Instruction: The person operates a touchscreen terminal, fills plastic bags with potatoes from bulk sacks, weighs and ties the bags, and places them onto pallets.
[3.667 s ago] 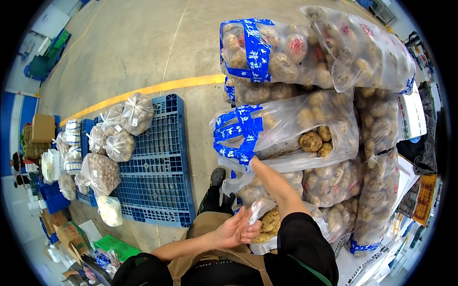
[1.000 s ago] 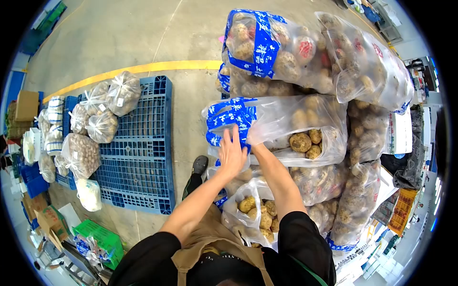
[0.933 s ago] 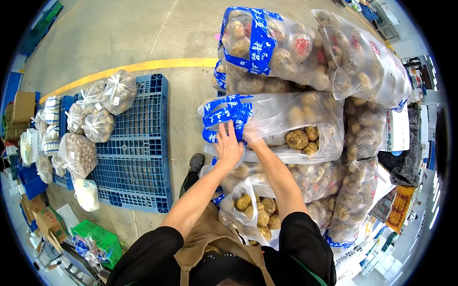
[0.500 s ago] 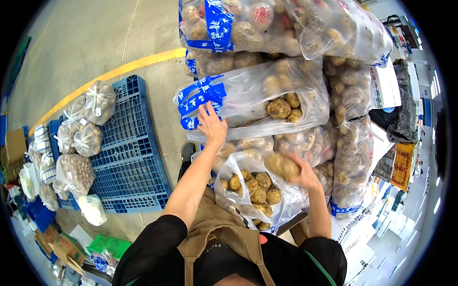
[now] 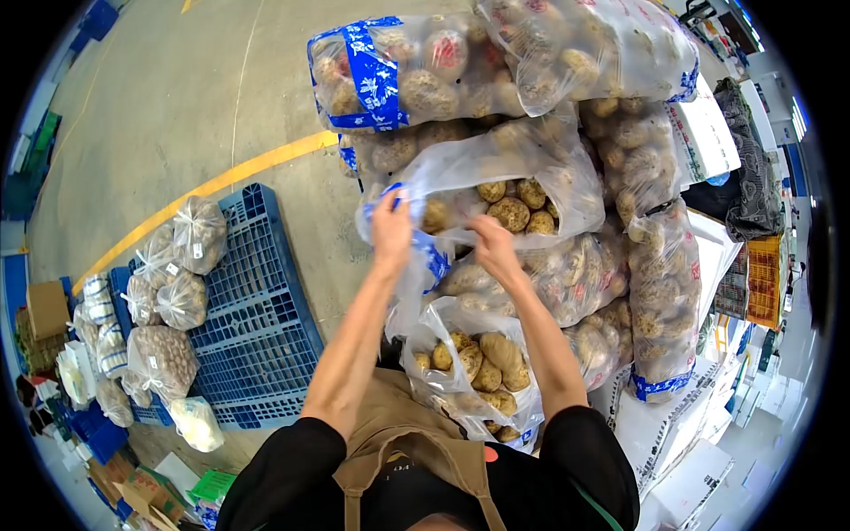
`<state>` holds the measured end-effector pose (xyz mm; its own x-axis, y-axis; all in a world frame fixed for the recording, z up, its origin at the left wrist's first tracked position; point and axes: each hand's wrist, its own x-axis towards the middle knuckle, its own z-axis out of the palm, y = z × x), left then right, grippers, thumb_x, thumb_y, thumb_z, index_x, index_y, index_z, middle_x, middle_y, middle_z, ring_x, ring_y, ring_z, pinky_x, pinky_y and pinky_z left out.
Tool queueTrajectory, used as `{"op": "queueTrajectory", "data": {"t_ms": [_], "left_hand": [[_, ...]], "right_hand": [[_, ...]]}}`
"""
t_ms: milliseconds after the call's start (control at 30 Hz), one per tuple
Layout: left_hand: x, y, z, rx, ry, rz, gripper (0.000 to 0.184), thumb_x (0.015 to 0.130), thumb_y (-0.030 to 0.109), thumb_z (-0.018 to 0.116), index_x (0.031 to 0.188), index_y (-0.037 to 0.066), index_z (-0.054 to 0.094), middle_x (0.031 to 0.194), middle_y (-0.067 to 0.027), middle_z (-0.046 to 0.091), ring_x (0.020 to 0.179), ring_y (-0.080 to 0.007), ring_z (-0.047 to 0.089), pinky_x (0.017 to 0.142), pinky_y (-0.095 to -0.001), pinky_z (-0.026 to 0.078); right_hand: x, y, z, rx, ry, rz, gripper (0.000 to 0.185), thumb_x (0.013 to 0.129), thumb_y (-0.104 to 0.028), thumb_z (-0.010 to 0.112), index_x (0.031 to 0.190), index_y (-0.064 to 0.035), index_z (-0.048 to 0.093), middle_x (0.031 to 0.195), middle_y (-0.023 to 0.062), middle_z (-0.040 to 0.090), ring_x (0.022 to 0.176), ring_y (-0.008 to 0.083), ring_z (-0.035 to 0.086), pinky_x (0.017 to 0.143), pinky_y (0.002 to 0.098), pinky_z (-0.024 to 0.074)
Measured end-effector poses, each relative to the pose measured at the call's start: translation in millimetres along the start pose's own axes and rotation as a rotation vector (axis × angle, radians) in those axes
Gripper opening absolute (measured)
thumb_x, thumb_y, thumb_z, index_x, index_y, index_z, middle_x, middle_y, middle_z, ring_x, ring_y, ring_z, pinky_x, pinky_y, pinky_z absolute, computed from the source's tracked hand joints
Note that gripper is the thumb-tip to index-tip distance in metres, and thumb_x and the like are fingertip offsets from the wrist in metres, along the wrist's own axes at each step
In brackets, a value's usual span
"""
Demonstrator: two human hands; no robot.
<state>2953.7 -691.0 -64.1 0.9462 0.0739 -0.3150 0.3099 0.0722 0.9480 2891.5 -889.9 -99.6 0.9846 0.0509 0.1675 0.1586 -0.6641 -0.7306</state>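
Note:
A large clear plastic sack [image 5: 460, 168] lies torn open across the stack, with several potatoes [image 5: 509, 215] showing in its opening. My left hand [image 5: 392, 232] is closed on its blue-printed end, which is lifted and crumpled. My right hand [image 5: 493, 246] pinches the lower edge of the opening, left of the exposed potatoes. Below my hands and close to my apron, a smaller white plastic bag [image 5: 425, 376] stands open. Potatoes [image 5: 487, 375] fill it, with a larger long potato [image 5: 503, 352] on top.
Full potato sacks [image 5: 425, 93] are stacked beyond and to the right [image 5: 664, 301]. A blue pallet [image 5: 257, 310] on the left floor bears several tied bags [image 5: 164, 361]. White boxes [image 5: 673, 442] stand at the right, near an orange crate [image 5: 763, 281].
My right hand has put the long potato into the smaller bag and moved up to the sack's edge. My left hand has gathered and lifted the sack's blue end.

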Motion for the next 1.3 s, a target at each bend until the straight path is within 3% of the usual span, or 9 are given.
{"op": "queueTrajectory", "data": {"t_ms": [100,433,600,767,900,1067,1133,1200,1300], "left_hand": [[-5,-18,-22,0.303,-0.022,0.087,0.032,0.088,0.023,0.057,0.109,-0.002,0.06,0.092,-0.0125,0.066,0.082,-0.0159,0.059,0.075,-0.0298,0.046],[-46,-57,-28,0.437,-0.1,-0.007,0.036,0.085,0.026,0.059,0.109,-0.002,0.059,0.095,-0.019,0.064,0.084,-0.0268,0.061,0.078,-0.0345,0.046],[-43,-70,-32,0.476,-0.099,0.033,0.042,0.086,0.028,0.059,0.114,-0.003,0.056,0.104,-0.021,0.062,0.095,-0.0287,0.06,0.084,-0.0354,0.045],[-48,-40,-34,0.415,-0.159,-0.121,0.052,0.083,0.021,0.062,0.127,0.002,0.042,0.084,-0.0175,0.059,0.079,-0.0264,0.057,0.074,-0.0339,0.045],[-79,-5,-21,0.838,0.054,0.623,0.053,0.078,0.019,0.065,0.124,0.004,0.045,0.104,-0.0165,0.053,0.099,-0.0303,0.051,0.086,-0.0427,0.039],[-105,-20,-5,0.822,-0.477,0.655,0.054,0.072,0.017,0.069,0.12,0.002,0.047,0.115,-0.018,0.049,0.113,-0.0342,0.043,0.099,-0.0477,0.03],[-92,-35,-4,1.029,-0.383,0.76,0.039,0.071,0.014,0.066,0.106,-0.001,0.056,0.102,-0.0197,0.056,0.102,-0.0333,0.053,0.102,-0.0525,0.026],[-82,-59,-9,1.456,-0.563,0.663,0.026,0.074,0.011,0.059,0.098,0.001,0.062,0.094,-0.0166,0.061,0.1,-0.0302,0.056,0.104,-0.0516,0.023],[-88,-62,-23,1.466,-0.924,0.646,0.017,0.074,0.009,0.052,0.075,0.006,0.069,0.068,-0.0127,0.065,0.079,-0.0262,0.064,0.104,-0.0481,0.025]], "right_hand": [[29,26,48,-0.133,-0.387,0.261,0.029,0.07,-0.009,0.06,0.098,-0.0006,0.062,0.107,0.0217,0.058,0.096,0.0398,0.055,0.081,0.0421,0.0469],[46,58,98,-0.673,-0.045,0.269,0.058,0.064,-0.023,0.072,0.117,-0.0073,0.055,0.116,0.019,0.052,0.1,0.0386,0.05,0.088,0.0489,0.0393],[45,47,38,0.063,0.154,0.395,0.06,0.059,-0.033,0.078,0.106,-0.0023,0.059,0.093,0.0181,0.066,0.085,0.0313,0.064,0.079,0.0375,0.0496],[-44,-18,-84,0.614,-0.092,0.641,0.085,0.057,-0.031,0.081,0.128,0.0001,0.046,0.115,0.0128,0.058,0.103,0.0231,0.056,0.091,0.0344,0.0438],[-142,-43,-123,0.638,-0.395,0.839,0.091,0.057,-0.034,0.083,0.132,-0.0024,0.041,0.119,0.0094,0.055,0.111,0.0237,0.051,0.1,0.0376,0.038],[-171,-67,-87,-0.142,-0.956,0.378,0.059,0.066,-0.024,0.072,0.116,-0.001,0.052,0.114,0.0221,0.054,0.106,0.0349,0.053,0.091,0.0404,0.0443],[-124,-60,-87,-0.106,-0.693,0.589,0.04,0.07,-0.01,0.06,0.107,0.0024,0.055,0.105,0.024,0.055,0.099,0.039,0.054,0.084,0.0428,0.0451],[-60,-63,-74,-0.035,-0.099,0.322,0.033,0.073,-0.005,0.052,0.103,0.0038,0.058,0.096,0.0214,0.061,0.09,0.037,0.058,0.083,0.0404,0.0466],[5,-20,-4,-0.091,-0.238,0.075,0.029,0.071,-0.004,0.051,0.098,-0.0004,0.061,0.09,0.0239,0.062,0.088,0.0375,0.059,0.079,0.0407,0.0478]]}}
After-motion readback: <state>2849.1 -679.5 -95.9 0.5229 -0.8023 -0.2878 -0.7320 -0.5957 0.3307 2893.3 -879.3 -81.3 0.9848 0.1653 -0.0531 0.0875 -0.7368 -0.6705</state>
